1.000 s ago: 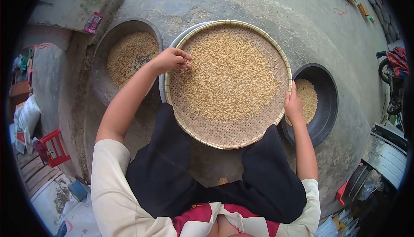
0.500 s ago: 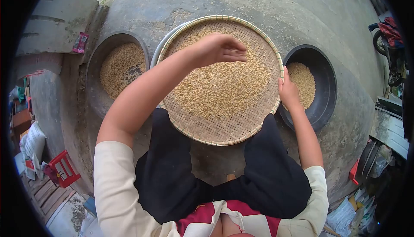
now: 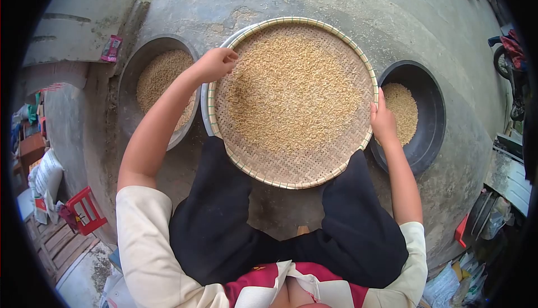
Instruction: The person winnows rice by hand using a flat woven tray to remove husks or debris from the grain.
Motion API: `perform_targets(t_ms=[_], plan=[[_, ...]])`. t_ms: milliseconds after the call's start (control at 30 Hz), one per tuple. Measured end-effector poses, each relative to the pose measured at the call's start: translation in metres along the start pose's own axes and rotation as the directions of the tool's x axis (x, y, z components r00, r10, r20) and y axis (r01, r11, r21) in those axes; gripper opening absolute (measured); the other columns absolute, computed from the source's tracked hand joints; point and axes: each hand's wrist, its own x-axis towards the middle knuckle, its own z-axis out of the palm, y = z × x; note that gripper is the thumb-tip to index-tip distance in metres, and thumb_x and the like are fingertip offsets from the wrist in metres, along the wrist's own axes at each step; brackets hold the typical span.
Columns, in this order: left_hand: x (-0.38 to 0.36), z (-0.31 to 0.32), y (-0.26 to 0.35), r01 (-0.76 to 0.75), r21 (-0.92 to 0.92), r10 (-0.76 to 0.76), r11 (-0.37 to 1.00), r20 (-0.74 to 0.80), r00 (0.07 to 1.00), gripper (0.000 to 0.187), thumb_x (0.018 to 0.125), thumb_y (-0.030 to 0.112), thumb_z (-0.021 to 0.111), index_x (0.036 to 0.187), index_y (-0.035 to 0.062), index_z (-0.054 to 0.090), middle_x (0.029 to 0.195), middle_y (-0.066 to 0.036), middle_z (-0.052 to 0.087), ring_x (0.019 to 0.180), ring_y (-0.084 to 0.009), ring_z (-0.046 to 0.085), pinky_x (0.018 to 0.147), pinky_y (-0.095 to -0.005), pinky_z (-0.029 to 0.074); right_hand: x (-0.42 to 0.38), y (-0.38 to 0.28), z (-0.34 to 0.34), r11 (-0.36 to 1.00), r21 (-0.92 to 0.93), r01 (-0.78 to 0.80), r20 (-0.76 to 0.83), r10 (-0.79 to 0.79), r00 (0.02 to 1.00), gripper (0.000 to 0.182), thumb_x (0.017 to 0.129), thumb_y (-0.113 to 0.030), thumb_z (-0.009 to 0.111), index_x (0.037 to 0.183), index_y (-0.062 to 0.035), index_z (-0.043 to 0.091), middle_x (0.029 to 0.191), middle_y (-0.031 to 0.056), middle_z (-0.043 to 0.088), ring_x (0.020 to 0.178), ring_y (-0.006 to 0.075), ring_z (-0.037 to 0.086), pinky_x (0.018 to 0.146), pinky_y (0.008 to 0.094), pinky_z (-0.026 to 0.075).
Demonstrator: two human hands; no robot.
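A round woven bamboo winnowing tray (image 3: 297,171) rests across my knees, with a wide layer of golden grain (image 3: 297,84), which looks like unhusked rice, spread over it. My right hand (image 3: 383,122) is closed around the tray's right rim, fingers on the outer edge. Over the tray's upper left rim hovers my left hand (image 3: 217,64), its fingers loosely bent and a little apart, with nothing visible in them. A pale basin edge (image 3: 207,109) shows from beneath the tray's left side.
Left of the tray stands a dark tub (image 3: 128,81) with darker grain (image 3: 162,75). Another black tub (image 3: 428,115), partly filled with pale grain (image 3: 402,109), stands at the right. A red plastic stool (image 3: 87,210) is at far left, and a motorbike (image 3: 507,64) at far right.
My left hand has moved from above the middle of the grain to the tray's upper left rim. The grain's left part now shows. My right hand keeps its hold.
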Motion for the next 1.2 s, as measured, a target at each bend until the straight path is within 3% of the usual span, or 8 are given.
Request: perform_targets(t_ms=[67, 133, 167, 300, 433, 1033, 1133, 1200], plan=[[-0.007, 0.008, -0.015, 0.023, 0.025, -0.022, 0.999, -0.043, 0.999, 0.033, 0.078, 0.011, 0.057, 0.109, 0.0005, 0.054, 0.092, -0.013, 0.062, 0.083, -0.0192, 0.060, 0.074, -0.0315, 0.047, 0.000, 0.001, 0.001, 1.000, -0.002, -0.002, 0.004, 0.002, 1.000, 0.052, 0.089, -0.028, 0.041, 0.134, -0.0089, 0.024, 0.067, 0.0221, 0.058, 0.059, 0.0396, 0.057, 0.053, 0.0472, 0.043], [-0.018, 0.017, -0.019, -0.094, 0.133, 0.091, 0.987, 0.031, 0.995, 0.035, 0.075, 0.009, 0.064, 0.106, -0.0024, 0.054, 0.095, -0.014, 0.060, 0.082, -0.0190, 0.059, 0.072, -0.0303, 0.048, 0.000, 0.000, 0.001, 1.000, -0.002, 0.002, 0.004, -0.002, 1.000, 0.052, 0.089, -0.028, 0.041, 0.134, -0.0090, 0.024, 0.067, 0.0220, 0.058, 0.060, 0.0395, 0.057, 0.054, 0.0471, 0.043], [-0.021, 0.024, -0.018, -0.109, 0.151, 0.107, 0.983, 0.016, 0.994, 0.037, 0.067, 0.008, 0.069, 0.099, -0.0014, 0.054, 0.090, -0.013, 0.058, 0.083, -0.0213, 0.058, 0.073, -0.0314, 0.047, 0.000, 0.000, 0.000, 1.000, 0.004, 0.003, -0.002, -0.003, 1.000, 0.052, 0.089, -0.028, 0.040, 0.134, -0.0092, 0.024, 0.067, 0.0221, 0.059, 0.060, 0.0395, 0.057, 0.054, 0.0470, 0.043], [-0.019, 0.050, -0.027, -0.248, 0.300, 0.267, 0.921, -0.024, 0.963, 0.037, 0.058, 0.006, 0.071, 0.090, 0.0008, 0.053, 0.093, -0.013, 0.051, 0.090, -0.0279, 0.051, 0.079, -0.0343, 0.044, -0.001, -0.003, -0.001, 0.999, 0.044, -0.006, -0.002, 0.006, 1.000, 0.052, 0.088, -0.028, 0.041, 0.134, -0.0102, 0.024, 0.069, 0.0223, 0.059, 0.061, 0.0393, 0.057, 0.054, 0.0470, 0.043], [-0.017, 0.056, -0.027, -0.221, 0.330, 0.256, 0.918, -0.065, 0.964, 0.036, 0.060, 0.006, 0.071, 0.091, 0.0022, 0.052, 0.095, -0.012, 0.050, 0.090, -0.0284, 0.050, 0.079, -0.0352, 0.043, 0.000, -0.004, -0.003, 1.000, 0.027, -0.007, -0.002, 0.007, 1.000, 0.052, 0.088, -0.027, 0.041, 0.134, -0.0110, 0.025, 0.069, 0.0224, 0.059, 0.061, 0.0393, 0.057, 0.054, 0.0470, 0.043], [-0.016, 0.054, -0.019, -0.314, 0.350, 0.317, 0.883, 0.050, 0.947, 0.018, 0.072, 0.006, 0.062, 0.086, 0.0013, 0.052, 0.087, -0.013, 0.055, 0.087, -0.0288, 0.053, 0.076, -0.0368, 0.043, -0.001, -0.004, -0.002, 0.998, 0.070, -0.005, -0.012, 0.006, 1.000, 0.051, 0.087, -0.026, 0.042, 0.134, -0.0122, 0.026, 0.073, 0.0228, 0.060, 0.063, 0.0397, 0.058, 0.055, 0.0472, 0.044], [-0.014, 0.048, -0.024, -0.259, 0.253, 0.258, 0.932, 0.037, 0.965, 0.015, 0.074, 0.004, 0.061, 0.086, 0.0000, 0.054, 0.084, -0.012, 0.058, 0.081, -0.0258, 0.056, 0.072, -0.0346, 0.044, -0.002, -0.003, -0.003, 0.997, 0.074, -0.003, -0.013, 0.004, 1.000, 0.051, 0.087, -0.026, 0.042, 0.134, -0.0125, 0.026, 0.073, 0.0226, 0.060, 0.063, 0.0397, 0.058, 0.055, 0.0472, 0.044], [-0.017, 0.044, -0.027, -0.202, 0.039, 0.203, 0.979, -0.023, 0.979, 0.011, 0.075, 0.004, 0.060, 0.085, 0.0004, 0.058, 0.082, -0.012, 0.061, 0.078, -0.0244, 0.059, 0.069, -0.0335, 0.045, -0.002, -0.002, -0.001, 0.998, 0.065, 0.006, -0.026, -0.004, 1.000, 0.051, 0.087, -0.027, 0.042, 0.134, -0.0124, 0.026, 0.073, 0.0225, 0.060, 0.063, 0.0397, 0.058, 0.056, 0.0474, 0.044]])
